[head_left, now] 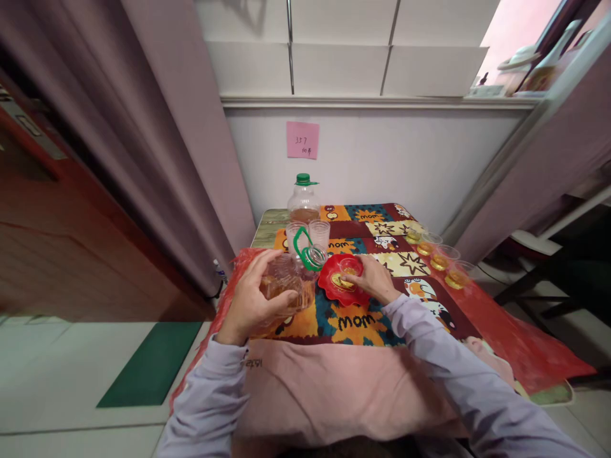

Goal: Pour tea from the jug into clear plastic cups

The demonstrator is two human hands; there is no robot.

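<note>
A clear plastic bottle [286, 280] of amber liquid lies tilted in my left hand [255, 296], whose fingers and thumb wrap its body. Its open mouth, with a green ring handle [302, 243], points right toward a scalloped red plate [327, 280]. On that plate a small clear plastic cup [349, 270] with some yellow liquid is gripped by my right hand [377, 280]. Whether liquid is flowing cannot be made out. Just behind the bottle's neck stand two stacks of clear cups [321, 230].
A large green-capped bottle [303, 202] of amber liquid stands at the table's back. Along the right edge, several cups [439, 257] hold yellow liquid. A patterned cloth [358, 324] and red plastic sheet [515, 331] cover the table. A pink note [302, 140] is on the wall.
</note>
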